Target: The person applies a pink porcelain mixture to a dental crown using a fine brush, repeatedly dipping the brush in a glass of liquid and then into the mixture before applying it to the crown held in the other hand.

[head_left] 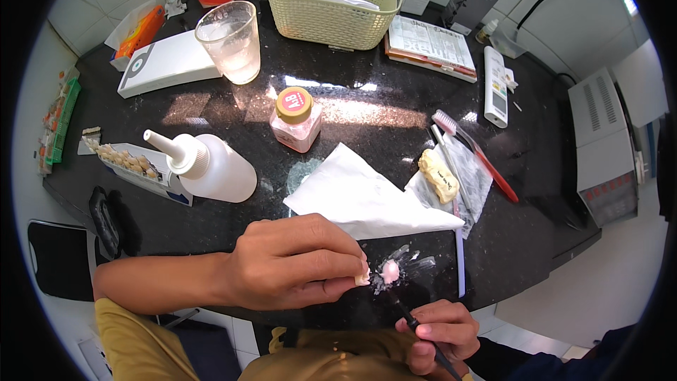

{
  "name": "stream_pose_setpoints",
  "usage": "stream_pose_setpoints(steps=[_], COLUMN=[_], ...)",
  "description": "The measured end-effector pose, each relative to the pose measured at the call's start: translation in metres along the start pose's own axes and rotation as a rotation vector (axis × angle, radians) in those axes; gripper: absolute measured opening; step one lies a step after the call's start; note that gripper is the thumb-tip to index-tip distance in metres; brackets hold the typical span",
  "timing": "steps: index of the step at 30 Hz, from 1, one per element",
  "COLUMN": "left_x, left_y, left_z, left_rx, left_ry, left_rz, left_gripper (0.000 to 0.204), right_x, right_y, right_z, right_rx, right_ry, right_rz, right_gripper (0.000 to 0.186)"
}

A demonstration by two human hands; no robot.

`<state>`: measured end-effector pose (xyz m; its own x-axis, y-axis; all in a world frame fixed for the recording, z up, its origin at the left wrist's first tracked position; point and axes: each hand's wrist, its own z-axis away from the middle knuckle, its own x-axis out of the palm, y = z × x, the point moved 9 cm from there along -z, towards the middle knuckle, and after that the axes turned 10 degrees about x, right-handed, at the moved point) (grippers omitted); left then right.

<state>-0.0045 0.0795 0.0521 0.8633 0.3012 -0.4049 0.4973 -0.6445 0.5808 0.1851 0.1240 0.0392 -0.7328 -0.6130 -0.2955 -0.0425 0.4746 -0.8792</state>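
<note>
My left hand (300, 262) pinches a small cream-coloured piece (361, 279) at the front of the black counter. Just right of it lies a soft-looking pink lump (390, 271) in a clear, flaky smear. My right hand (441, 335) grips a slim black brush-like tool (402, 310), its tip pointing toward the lump. Behind my hands lie a folded white paper (352, 190) and a crinkled sheet (476, 201) bearing a yellowish lump (437, 175), thin rods and a red toothbrush (493, 173). A squeeze bottle (215, 169) and a gold-lidded jar of pink powder (296, 130) stand beyond.
A glass (229, 56), white box (162, 74), mesh basket (331, 21), booklets (430, 46) and white remote (496, 88) line the back. Left are a tray of tooth-like pieces (130, 162), black case (106, 222) and green rack (56, 120). A grey machine (592, 127) stands right.
</note>
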Motion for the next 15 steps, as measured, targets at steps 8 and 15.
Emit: stream_pose_setpoints(steps=[8,15], left_x=[0.002,0.004], left_y=[0.001,0.002], left_z=[0.000,-0.003], left_rx=[0.001,0.016], left_ry=[-0.019,-0.023], left_rz=[-0.033,-0.056], left_gripper=[0.023,0.024], right_x=[0.002,0.001], right_y=[0.008,0.012], right_z=[0.002,0.001], right_rx=[-0.050,-0.019], right_ry=[0.050,0.043], right_rz=[-0.123,-0.134], right_gripper=[0.027,0.027])
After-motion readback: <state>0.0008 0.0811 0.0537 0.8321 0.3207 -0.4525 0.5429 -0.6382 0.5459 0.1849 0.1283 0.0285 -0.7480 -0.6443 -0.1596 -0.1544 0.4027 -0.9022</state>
